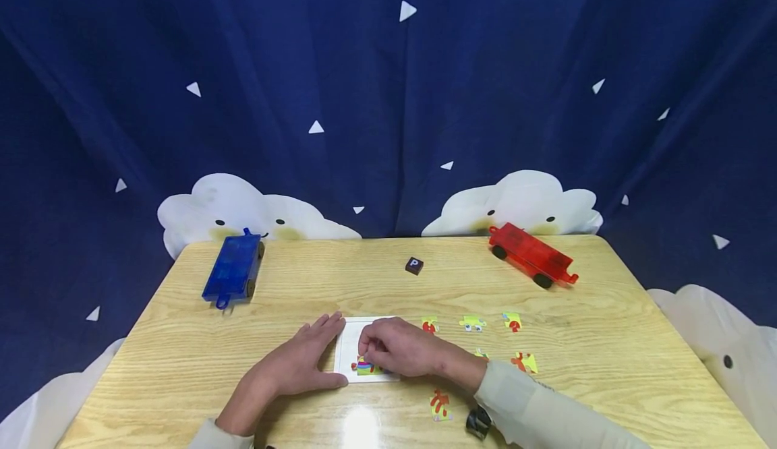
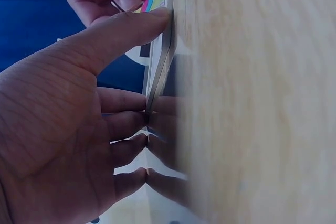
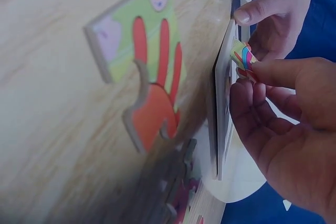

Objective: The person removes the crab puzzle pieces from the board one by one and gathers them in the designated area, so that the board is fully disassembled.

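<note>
A white puzzle tray [image 1: 347,351] lies flat on the table in front of the person. Against its left side rests the left hand [image 1: 297,361], fingers extended along the edge and thumb [image 2: 152,22] at the near corner. The right hand [image 1: 403,348] is over the tray and pinches a puzzle piece [image 3: 244,59] with a rainbow-striped pattern between thumb and fingers. In the head view that piece [image 1: 366,367] shows low over the tray's near part, partly covered by the fingers. Close to the right wrist lies a loose puzzle piece [image 3: 152,72] with red finger-like shapes.
Several more puzzle pieces [image 1: 472,323] are spread on the table right of the tray, some partly behind the right arm. A blue toy wagon [image 1: 233,267] stands back left, a red one [image 1: 533,253] back right. Between them sits a small dark block [image 1: 414,265] marked P.
</note>
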`<state>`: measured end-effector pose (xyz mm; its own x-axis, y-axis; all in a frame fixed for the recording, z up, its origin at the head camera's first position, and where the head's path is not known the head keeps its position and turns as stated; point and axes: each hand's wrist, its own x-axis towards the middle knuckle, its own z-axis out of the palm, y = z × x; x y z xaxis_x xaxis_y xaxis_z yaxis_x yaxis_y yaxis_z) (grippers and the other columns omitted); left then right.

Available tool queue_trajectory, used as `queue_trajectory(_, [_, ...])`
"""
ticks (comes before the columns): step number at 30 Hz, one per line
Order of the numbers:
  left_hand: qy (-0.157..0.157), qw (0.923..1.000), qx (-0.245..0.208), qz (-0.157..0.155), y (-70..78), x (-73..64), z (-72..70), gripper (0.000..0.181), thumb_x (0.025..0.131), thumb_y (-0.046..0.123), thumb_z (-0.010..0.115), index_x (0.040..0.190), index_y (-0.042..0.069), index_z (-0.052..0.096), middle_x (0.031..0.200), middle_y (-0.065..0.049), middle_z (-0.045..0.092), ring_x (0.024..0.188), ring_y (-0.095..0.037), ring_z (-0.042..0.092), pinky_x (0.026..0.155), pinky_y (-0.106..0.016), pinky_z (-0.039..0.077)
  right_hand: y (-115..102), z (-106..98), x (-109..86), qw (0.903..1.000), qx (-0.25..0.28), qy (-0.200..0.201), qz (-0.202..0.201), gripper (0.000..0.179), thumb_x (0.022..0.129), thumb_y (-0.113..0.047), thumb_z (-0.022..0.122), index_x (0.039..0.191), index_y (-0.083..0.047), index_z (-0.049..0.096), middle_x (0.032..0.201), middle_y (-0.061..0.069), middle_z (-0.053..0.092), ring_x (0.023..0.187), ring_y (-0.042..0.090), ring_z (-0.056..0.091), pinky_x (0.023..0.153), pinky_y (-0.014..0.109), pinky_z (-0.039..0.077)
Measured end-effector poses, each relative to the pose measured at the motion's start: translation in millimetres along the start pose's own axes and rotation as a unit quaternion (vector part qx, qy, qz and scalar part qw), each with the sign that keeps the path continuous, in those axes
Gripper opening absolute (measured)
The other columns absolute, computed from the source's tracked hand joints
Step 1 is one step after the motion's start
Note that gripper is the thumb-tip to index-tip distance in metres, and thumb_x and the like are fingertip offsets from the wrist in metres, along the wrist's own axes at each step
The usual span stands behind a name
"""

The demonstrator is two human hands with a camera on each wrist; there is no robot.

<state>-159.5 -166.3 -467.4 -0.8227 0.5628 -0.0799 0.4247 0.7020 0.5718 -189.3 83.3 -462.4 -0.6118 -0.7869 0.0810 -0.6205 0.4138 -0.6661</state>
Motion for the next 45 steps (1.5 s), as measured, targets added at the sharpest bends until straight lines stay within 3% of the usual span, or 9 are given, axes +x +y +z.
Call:
queue_trajectory(9, [-0.002, 1.0, -0.001, -0.007, -0.2, 0.7, -0.1, 0.098, 0.086, 0.048, 0.082, 0.156, -0.004, 0.038, 0.164, -0.021, 0.031, 0.151, -0.042, 0.025, 0.118, -0.06, 0.021, -4.8, -4.8, -1.0, 0.9998, 0.014, -0.005, 0.011, 0.014, 0.097, -0.001, 0.064, 0.094, -0.014, 0.067, 0.077, -0.014, 0.058, 0.067, -0.002, 0.05, 0.064, 0.018, 0.045])
queue_trajectory(17, [-0.004, 0.9999, -0.007, -0.01, 0.3, 1.7, 0.8, 0.099, 0.085, 0.047, 0.082, 0.156, -0.005, 0.037, 0.164, -0.021, 0.03, 0.151, -0.042, 0.024, 0.118, -0.06, 0.02, -4.8, -24.0, -19.5, 0.9999, 0.013, 0.005, -0.006, 0.012, 0.097, -0.002, 0.064, 0.093, -0.013, 0.068, 0.081, -0.013, 0.059, 0.071, -0.001, 0.051, 0.066, 0.019, 0.046])
queue_trajectory(28, [-0.012, 0.9997, -0.01, -0.017, 1.2, 2.3, -0.4, 0.1, 0.085, 0.048, 0.082, 0.157, -0.004, 0.035, 0.165, -0.02, 0.028, 0.152, -0.04, 0.022, 0.119, -0.059, 0.018, 5.3, -55.7, -77.3, 0.9984, 0.023, -0.008, 0.05, 0.014, 0.101, -0.009, 0.065, 0.092, -0.02, 0.067, 0.082, -0.014, 0.059, 0.071, 0.001, 0.053, 0.067, 0.024, 0.049])
queue_trajectory(34, [-0.015, 0.9994, -0.016, -0.027, 1.9, 1.6, 0.3, 0.101, 0.085, 0.048, 0.082, 0.158, -0.002, 0.034, 0.166, -0.018, 0.027, 0.152, -0.039, 0.021, 0.119, -0.059, 0.018, 10.0, -68.4, -112.1, 0.9977, 0.033, -0.014, 0.058, 0.016, 0.1, -0.007, 0.066, 0.093, -0.021, 0.068, 0.084, -0.013, 0.062, 0.073, 0.002, 0.053, 0.066, 0.024, 0.049])
queue_trajectory(39, [-0.017, 0.9992, -0.012, -0.033, 1.2, 2.2, 1.3, 0.099, 0.085, 0.048, 0.082, 0.159, 0.001, 0.035, 0.167, -0.015, 0.027, 0.153, -0.038, 0.021, 0.119, -0.058, 0.018, 15.2, -74.2, -139.5, 0.995, 0.07, -0.032, 0.063, 0.011, 0.101, -0.011, 0.068, 0.094, -0.02, 0.069, 0.081, -0.013, 0.059, 0.073, 0.0, 0.051, 0.065, 0.022, 0.048])
queue_trajectory(45, [-0.017, 0.9993, -0.014, -0.031, -0.1, 1.5, 1.2, 0.099, 0.085, 0.048, 0.082, 0.159, 0.0, 0.035, 0.166, -0.016, 0.028, 0.152, -0.039, 0.021, 0.119, -0.059, 0.018, 22.5, -72.1, -162.8, 0.9885, 0.1, -0.059, 0.097, 0.008, 0.102, -0.015, 0.067, 0.096, -0.02, 0.069, 0.079, -0.016, 0.056, 0.073, -0.002, 0.05, 0.064, 0.021, 0.046])
